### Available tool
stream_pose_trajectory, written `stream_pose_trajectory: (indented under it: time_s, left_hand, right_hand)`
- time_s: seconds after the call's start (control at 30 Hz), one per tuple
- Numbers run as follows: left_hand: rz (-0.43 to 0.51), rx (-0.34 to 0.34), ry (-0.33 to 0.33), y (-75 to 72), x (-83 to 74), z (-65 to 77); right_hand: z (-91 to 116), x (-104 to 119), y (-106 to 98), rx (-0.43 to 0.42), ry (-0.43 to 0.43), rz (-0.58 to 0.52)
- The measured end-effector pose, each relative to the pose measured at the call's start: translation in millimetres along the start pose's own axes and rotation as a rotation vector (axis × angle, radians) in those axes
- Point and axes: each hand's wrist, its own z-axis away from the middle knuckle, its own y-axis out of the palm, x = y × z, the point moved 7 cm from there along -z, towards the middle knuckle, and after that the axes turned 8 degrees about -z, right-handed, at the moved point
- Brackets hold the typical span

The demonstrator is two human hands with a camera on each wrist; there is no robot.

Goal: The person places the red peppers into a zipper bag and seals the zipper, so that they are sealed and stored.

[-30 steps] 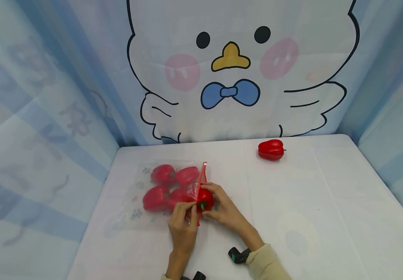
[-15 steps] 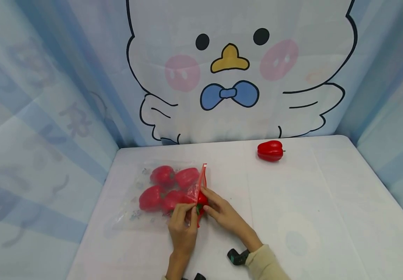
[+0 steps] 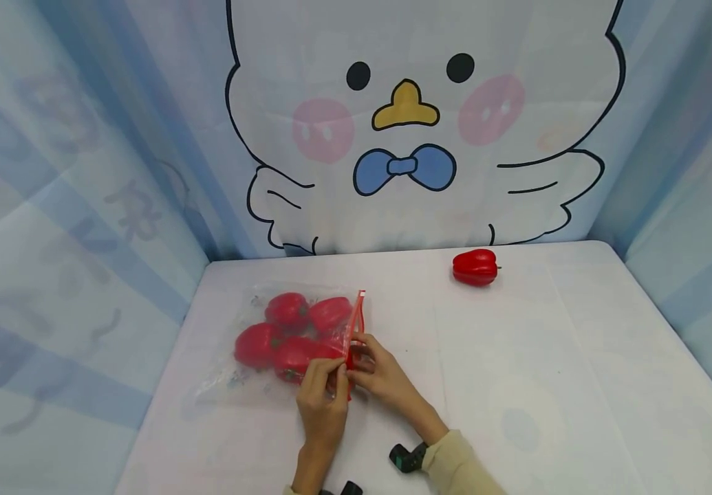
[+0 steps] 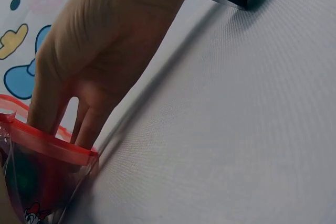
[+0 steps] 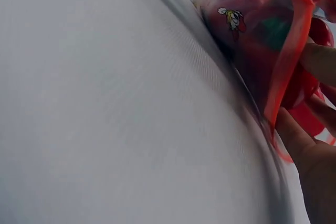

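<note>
On the left half of the table lies a clear zip bag (image 3: 222, 392) with a red zip edge (image 3: 357, 316), its mouth facing right. Several red bell peppers (image 3: 255, 346) show through the plastic. My left hand (image 3: 323, 405) pinches the near side of the bag's mouth between thumb and fingers. My right hand (image 3: 393, 385) reaches into the mouth from the right, thumb and fingers about another red bell pepper (image 5: 300, 90) just inside the zip edge. In the left wrist view, the right hand's fingers (image 4: 89, 124) dip past the red rim.
One more red bell pepper (image 3: 475, 267) lies at the table's far edge, right of centre. Patterned curtains (image 3: 83, 206) surround the white table (image 3: 535, 371) at the back and sides. Dark wrist cameras (image 3: 406, 457) sit low beside the arms.
My right hand has pushed its bell pepper leftward into the bag's mouth. The nearer peppers inside have shifted left. My left hand keeps its hold on the rim.
</note>
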Motion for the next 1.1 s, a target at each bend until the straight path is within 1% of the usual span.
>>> stream_pose_trajectory:
  time_s: [0.17,0.27,0.37,0.5,0.67,0.8,0.9,1.1]
  left_hand:
    - [0.013,-0.021,0.018,-0.1,-1.5,-1.6]
    - [0.021,-0.024,0.018,0.3,-1.0,-2.1]
    - [0.020,-0.023,0.011,0.4,-0.1,-2.1]
    - [0.015,-0.024,0.002,-0.2,0.7,-0.9]
    - [0.008,-0.015,-0.012,-0.3,1.0,0.0]
    - [0.010,-0.011,-0.009,-0.2,-0.1,-0.6]
    - [0.014,-0.019,0.005,-0.4,-0.6,-1.4]
    - [0.012,-0.018,0.013,0.3,0.5,0.0]
  right_hand:
    - [-6,-1,7,0.006,0.013,0.029]
    - [-9,-3,10,0.009,0.042,0.003]
    - [-12,-6,15,0.022,0.061,-0.050]
    - [-13,-8,20,0.047,0.070,-0.070]
    - [-10,-6,20,0.053,0.069,-0.025]
    - [-9,-4,16,0.057,0.059,0.039]
    - [-9,-2,14,0.064,0.049,0.081]
    - [-8,0,10,0.070,0.048,0.083]
